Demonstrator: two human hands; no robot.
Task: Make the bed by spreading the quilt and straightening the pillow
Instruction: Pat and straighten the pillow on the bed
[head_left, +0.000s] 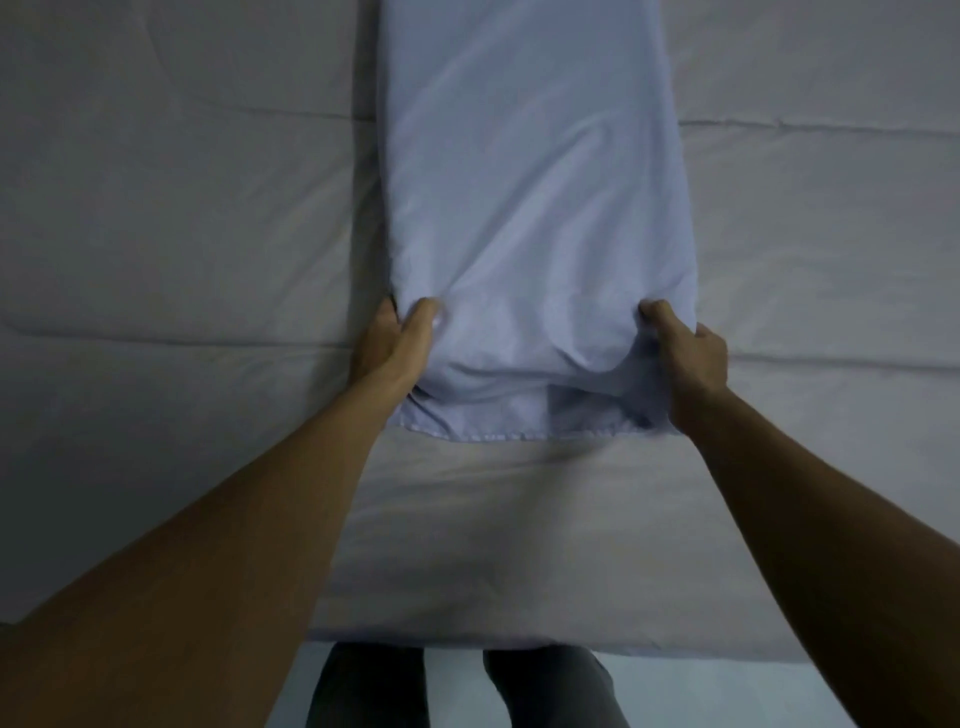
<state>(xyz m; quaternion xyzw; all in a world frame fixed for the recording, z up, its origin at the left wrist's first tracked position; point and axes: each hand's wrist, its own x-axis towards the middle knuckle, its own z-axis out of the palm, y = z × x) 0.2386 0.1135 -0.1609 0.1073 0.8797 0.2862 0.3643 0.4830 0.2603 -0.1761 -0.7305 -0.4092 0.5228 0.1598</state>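
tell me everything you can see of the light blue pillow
The long light blue pillow in a soft, faintly creased cloth case lies flat on the pale grey stitched quilt, running straight away from the person, its far end out of frame. Its near end is bunched, with a hemmed flap of loose case on the quilt. The left hand grips its near left corner, the right hand its near right corner.

Plain pale blue on the pillow (535, 182). Pale grey on the quilt (156, 208), crossed by faint stitched lines from left edge to right. Dark grey on the trousers (545, 691) below its near edge.
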